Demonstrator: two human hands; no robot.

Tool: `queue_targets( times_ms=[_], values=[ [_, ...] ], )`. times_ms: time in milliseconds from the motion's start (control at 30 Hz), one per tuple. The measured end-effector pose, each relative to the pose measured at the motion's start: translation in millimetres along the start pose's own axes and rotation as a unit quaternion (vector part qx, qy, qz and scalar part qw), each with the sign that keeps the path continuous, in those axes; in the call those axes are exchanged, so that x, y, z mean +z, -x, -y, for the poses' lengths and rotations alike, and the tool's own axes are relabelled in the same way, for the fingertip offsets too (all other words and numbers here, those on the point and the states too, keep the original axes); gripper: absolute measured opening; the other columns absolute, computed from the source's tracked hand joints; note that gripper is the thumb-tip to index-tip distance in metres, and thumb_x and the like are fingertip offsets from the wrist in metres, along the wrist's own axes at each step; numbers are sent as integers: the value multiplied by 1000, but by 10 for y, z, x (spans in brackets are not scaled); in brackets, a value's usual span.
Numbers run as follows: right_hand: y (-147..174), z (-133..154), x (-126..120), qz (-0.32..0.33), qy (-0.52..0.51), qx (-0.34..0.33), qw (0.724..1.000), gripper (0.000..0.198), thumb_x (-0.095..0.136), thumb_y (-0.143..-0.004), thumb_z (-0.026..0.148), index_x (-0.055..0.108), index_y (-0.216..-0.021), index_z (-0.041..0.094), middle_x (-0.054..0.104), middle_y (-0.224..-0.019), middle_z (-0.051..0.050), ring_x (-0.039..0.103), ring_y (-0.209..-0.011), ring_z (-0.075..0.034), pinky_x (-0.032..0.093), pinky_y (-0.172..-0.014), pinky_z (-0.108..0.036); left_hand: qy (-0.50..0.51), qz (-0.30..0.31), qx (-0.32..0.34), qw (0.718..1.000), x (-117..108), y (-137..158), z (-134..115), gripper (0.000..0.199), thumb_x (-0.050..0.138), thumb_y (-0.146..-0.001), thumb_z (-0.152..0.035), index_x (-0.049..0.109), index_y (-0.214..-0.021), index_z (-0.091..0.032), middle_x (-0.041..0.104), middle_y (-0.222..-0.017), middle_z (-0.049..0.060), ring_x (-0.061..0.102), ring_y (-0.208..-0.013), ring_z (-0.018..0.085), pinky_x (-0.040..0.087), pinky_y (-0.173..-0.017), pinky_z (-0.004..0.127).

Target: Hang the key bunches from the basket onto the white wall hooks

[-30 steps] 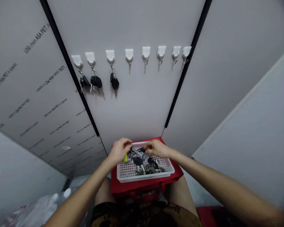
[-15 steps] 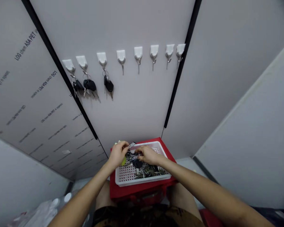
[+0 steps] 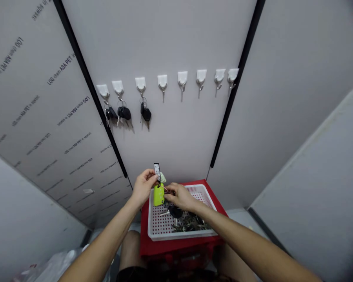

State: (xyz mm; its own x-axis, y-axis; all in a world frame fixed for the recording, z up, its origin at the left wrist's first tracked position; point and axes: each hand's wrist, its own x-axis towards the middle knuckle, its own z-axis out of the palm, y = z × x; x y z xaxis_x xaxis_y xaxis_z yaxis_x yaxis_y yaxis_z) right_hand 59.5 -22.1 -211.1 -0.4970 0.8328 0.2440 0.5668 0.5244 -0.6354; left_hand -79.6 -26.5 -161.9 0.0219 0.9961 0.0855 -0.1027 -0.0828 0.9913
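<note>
My left hand [image 3: 142,187] pinches a keychain by its narrow black-and-white tag [image 3: 157,171], held upright above the basket's far left corner. A bright yellow-green fob or cover [image 3: 158,195] hangs beneath the tag. Behind them shows a pale ridged piece [image 3: 162,178]. My right hand [image 3: 181,197] has its fingers closed beside the yellow-green piece, at a thin loop of the same keychain; its exact grip is partly hidden. Below, loose keys [image 3: 191,223] lie in a white perforated basket [image 3: 182,236], along with a black-headed key [image 3: 175,212].
The basket rests on a red box [image 3: 161,246]. On the grey wall is a row of several white hooks [image 3: 162,81]; the three leftmost carry black-headed keys [image 3: 146,114]. Plastic-wrapped bottles [image 3: 59,264] stand at lower left. Side panels close in on both sides.
My left hand has lifted the keychain up from the basket, so its tag and yellow-green piece now show clearly. My right hand has come close beside it. The view has shifted slightly.
</note>
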Motion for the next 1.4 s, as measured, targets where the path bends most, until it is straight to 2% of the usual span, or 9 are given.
queue_targets(
  times_ms=[200, 400, 567, 667, 800, 967, 1067, 1233, 1400],
  values=[
    [-13, 103, -181, -35, -107, 10, 994, 20, 42, -68, 26, 55, -62, 12, 51, -59, 0, 44, -56, -8, 33, -52, -18, 26, -12, 18, 999, -23, 14, -159, 14, 54, -55, -22, 47, -64, -13, 49, -59, -4, 44, -52, 4, 38, -49, 16],
    [-97, 227, -517, -14, -242, 55, 969, 19, 41, -68, 30, 48, -63, 13, 45, -53, 3, 40, -44, -5, 33, -45, -18, 24, -19, 32, 999, -122, -73, -228, 14, 53, -55, -22, 46, -65, -14, 47, -59, -4, 45, -53, 6, 39, -51, 18],
    [-226, 455, -804, -31, -168, 29, 985, 17, 41, -67, 27, 49, -64, 13, 47, -53, 2, 38, -42, -5, 32, -43, -18, -75, -96, 138, 983, -65, -84, -358, 32, 50, -57, -21, 43, -87, -16, 50, -87, 3, 47, -81, 13, 37, -71, 27],
    [-342, 649, -994, -47, -117, 1, 992, 16, 41, -67, 25, 49, -63, 13, 47, -52, 2, 38, -42, -5, 32, -43, -17, -187, -75, 239, 950, 55, -60, -498, 47, 56, -54, -22, 40, -98, -18, 43, -104, 5, 37, -99, 17, 27, -85, 32],
    [-499, 930, -1262, -84, -50, -42, 994, 15, 42, -66, 23, 51, -63, 13, 48, -52, 2, 39, -43, -5, 32, -44, -17, -232, -4, 252, 939, 149, -145, -733, 48, 57, -53, -20, 40, -98, -18, 49, -96, 4, 44, -90, 16, 32, -80, 32],
    [-633, 1167, -1458, -88, -55, -66, 992, 16, 42, -65, 25, 52, -62, 13, 47, -50, 3, 38, -43, -5, 32, -43, -18, -206, 9, 307, 929, 147, -292, -1044, 51, 59, -51, -21, 40, -99, -18, 49, -97, 4, 46, -86, 16, 36, -74, 27],
    [-686, 1205, -1436, -89, -100, -72, 988, 14, 44, -63, 24, 52, -63, 13, 47, -49, 3, 41, -44, -6, 34, -46, -19, -181, 65, 289, 938, 160, -339, -1118, 24, 52, -57, -20, 50, -81, -15, 54, -72, -1, 51, -65, 11, 40, -58, 21],
    [-586, 1031, -1097, -203, -229, -12, 952, 19, 46, -62, 26, 51, -76, 14, 52, -68, -1, 46, -62, -9, 37, -56, -22, -53, -24, 191, 980, 166, -387, -1032, 12, 46, -61, -24, 48, -66, -14, 46, -42, -6, 43, -35, 6, 35, -37, 18],
    [-279, 700, -556, 75, -348, 40, 933, 24, 51, -58, 31, 49, -75, 13, 51, -67, 0, 46, -62, -9, 36, -55, -21, 23, -45, 162, 985, 141, -347, -1014, 14, 48, -59, -26, 46, -67, -15, 45, -40, -7, 42, -30, 7, 34, -32, 18]
  ],
)
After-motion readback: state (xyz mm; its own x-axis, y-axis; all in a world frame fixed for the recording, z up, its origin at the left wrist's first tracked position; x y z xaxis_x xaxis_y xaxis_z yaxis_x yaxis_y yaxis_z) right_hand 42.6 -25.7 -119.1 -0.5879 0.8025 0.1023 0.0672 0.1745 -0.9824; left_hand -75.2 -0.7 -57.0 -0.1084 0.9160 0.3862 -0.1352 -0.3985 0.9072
